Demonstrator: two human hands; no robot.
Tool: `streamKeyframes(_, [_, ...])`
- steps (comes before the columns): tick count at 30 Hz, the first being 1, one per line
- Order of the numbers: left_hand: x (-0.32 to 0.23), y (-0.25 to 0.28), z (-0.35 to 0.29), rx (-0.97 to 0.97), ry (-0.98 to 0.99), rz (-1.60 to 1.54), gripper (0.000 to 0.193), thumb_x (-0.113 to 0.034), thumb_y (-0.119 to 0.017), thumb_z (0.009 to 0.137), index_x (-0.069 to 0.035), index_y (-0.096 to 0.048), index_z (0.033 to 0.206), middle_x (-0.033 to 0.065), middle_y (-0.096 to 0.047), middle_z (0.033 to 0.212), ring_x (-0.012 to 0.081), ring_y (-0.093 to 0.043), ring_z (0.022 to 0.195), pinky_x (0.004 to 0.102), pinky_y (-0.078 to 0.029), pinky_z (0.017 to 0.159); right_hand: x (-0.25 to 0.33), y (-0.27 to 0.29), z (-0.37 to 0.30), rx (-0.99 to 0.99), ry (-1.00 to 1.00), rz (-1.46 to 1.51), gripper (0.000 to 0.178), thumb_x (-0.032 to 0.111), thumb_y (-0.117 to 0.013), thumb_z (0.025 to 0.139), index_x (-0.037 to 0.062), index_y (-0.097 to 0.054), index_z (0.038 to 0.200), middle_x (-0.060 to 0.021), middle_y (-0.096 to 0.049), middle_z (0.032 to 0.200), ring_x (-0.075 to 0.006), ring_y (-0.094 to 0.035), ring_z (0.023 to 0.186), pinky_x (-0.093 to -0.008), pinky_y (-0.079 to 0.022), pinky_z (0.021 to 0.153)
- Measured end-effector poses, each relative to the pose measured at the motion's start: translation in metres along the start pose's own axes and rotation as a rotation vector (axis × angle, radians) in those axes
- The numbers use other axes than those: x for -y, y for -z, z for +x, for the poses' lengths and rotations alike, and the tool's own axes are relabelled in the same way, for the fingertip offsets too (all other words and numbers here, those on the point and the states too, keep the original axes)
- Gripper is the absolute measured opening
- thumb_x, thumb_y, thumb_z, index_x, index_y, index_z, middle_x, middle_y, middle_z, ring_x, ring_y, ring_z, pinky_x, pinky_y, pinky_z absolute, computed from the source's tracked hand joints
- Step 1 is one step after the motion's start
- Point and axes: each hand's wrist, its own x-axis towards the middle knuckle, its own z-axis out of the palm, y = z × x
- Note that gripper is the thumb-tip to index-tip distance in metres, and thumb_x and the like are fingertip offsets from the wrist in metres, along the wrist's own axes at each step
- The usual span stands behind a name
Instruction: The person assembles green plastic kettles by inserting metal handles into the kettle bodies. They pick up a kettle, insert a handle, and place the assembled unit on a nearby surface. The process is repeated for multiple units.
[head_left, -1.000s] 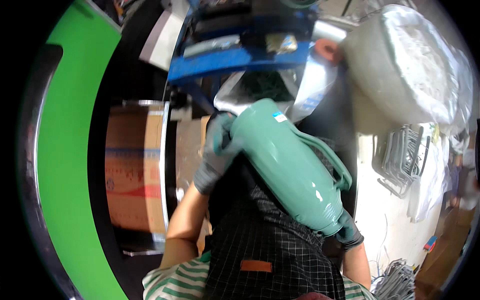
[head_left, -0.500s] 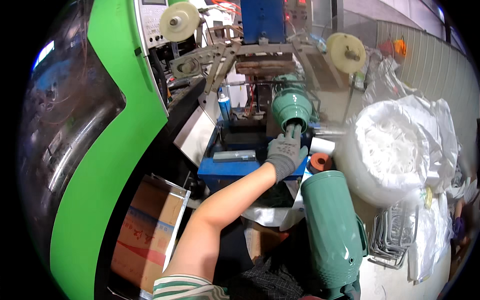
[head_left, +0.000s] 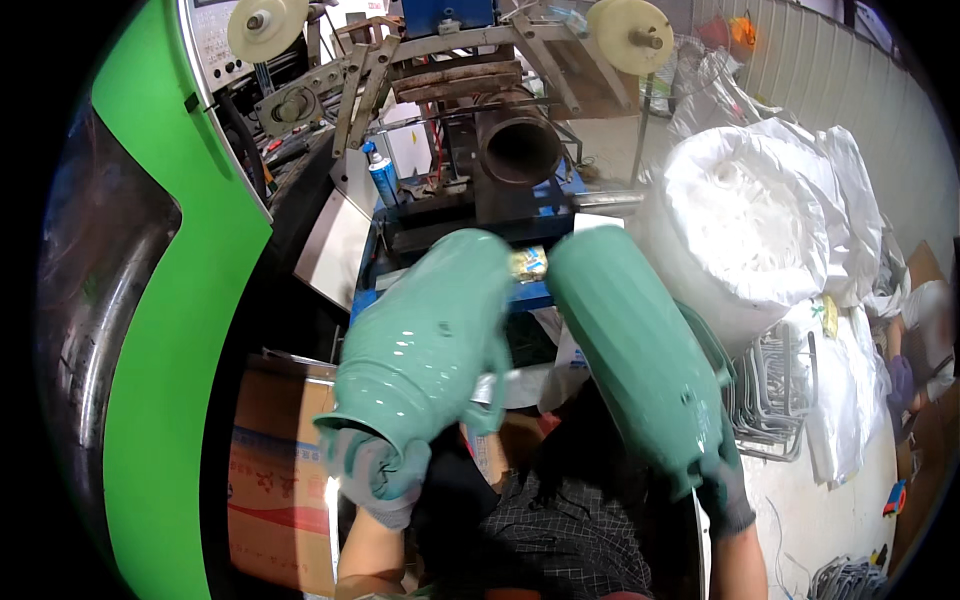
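In my left hand (head_left: 385,475), gloved in grey, is a glossy green thermos jug shell (head_left: 425,335) with a side handle. The fingers grip it at its flared mouth, some of them inside, and its wide end points away from me. My right hand (head_left: 725,490), also gloved, is closed around the narrow near end of a second green thermos jug shell (head_left: 635,340). Both shells lie tilted above my lap, side by side with a gap between them. Beyond them a dark hollow metal cylinder (head_left: 520,150) on the machine faces me, with nothing fitted over it.
A blue bench (head_left: 365,295) carries the machine, with a blue spray can (head_left: 382,178) beside it. At right stand a large white sack (head_left: 680,240) of white scraps and a stack of bent metal wire frames (head_left: 775,395). A cardboard box (head_left: 275,500) sits lower left, below a green machine panel (head_left: 180,300).
My left hand has taken the first thermos jug shell off the machine's cylinder and drawn it toward me. The second shell, in my right hand, has risen forward. The view has shifted.
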Motion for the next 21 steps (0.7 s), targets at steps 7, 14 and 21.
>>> streamKeyframes(7, [0.019,0.023,-0.022,0.222,-0.097,0.03,0.042,-0.023,-0.091,0.062,-0.025,-0.058,0.088,0.0007,-0.063,0.092,0.0296,-0.06,0.081,0.0442,-0.044,0.07,0.035,-0.123,0.12,0.237,0.1,0.3,0.073,0.022,-0.067,0.093,0.0053,-0.036,0.158,-0.0164,-0.052,0.145,-0.0297,-0.06,0.126,-0.0427,-0.057,0.099])
streamKeyframes(14, [0.026,-0.019,-0.074,0.321,-0.155,-0.22,0.036,-0.041,-0.086,0.066,-0.026,-0.059,0.084,-0.0034,-0.058,0.09,0.023,-0.06,0.067,0.0421,-0.042,0.06,0.037,-0.232,0.272,0.413,-0.059,0.348,0.068,0.041,-0.067,0.097,0.0098,-0.039,0.152,-0.0175,-0.055,0.139,-0.0338,-0.062,0.12,-0.0458,-0.06,0.089])
streamKeyframes(21, [0.011,-0.01,-0.106,0.416,-0.067,-0.359,0.027,-0.037,-0.082,0.068,-0.025,-0.064,0.085,-0.0026,-0.061,0.085,0.023,-0.062,0.07,0.0405,-0.043,0.058,0.029,-0.29,0.355,0.494,-0.063,0.679,0.073,0.041,-0.071,0.095,0.0167,-0.039,0.156,-0.0176,-0.05,0.15,-0.0354,-0.057,0.132,-0.0506,-0.06,0.099])
